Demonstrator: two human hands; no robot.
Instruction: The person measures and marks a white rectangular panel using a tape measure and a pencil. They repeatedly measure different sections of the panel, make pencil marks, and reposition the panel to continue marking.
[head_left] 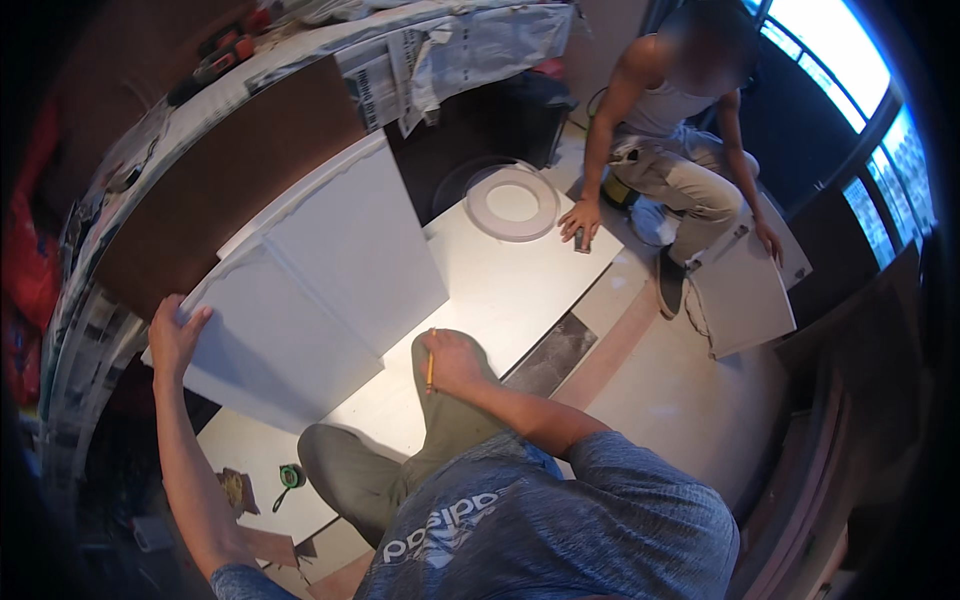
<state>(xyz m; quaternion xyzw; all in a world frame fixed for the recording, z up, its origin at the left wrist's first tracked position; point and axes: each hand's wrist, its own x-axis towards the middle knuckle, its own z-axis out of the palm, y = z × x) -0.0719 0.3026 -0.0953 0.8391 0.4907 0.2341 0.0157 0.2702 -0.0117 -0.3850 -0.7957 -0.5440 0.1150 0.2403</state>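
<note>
My left hand [178, 340] grips the top left edge of a white panel [280, 335], thumb on the near face. The panel leans upright beside a second white panel [365, 225]. My right hand [455, 362] rests on my right knee, closed around a yellow pencil [431, 370]. A long white board [510, 285] lies flat in front of me, running toward the far right. Near its left end lies a green tape measure [290, 475] with a strap.
A pale flat ring [487, 225] lies on the board's far part. Across from me a person [660, 120] crouches, one hand over a small dark object [582, 238] on the board. Another white panel [745, 295] stands by their leg. A brown board [240, 170] leans behind my panels.
</note>
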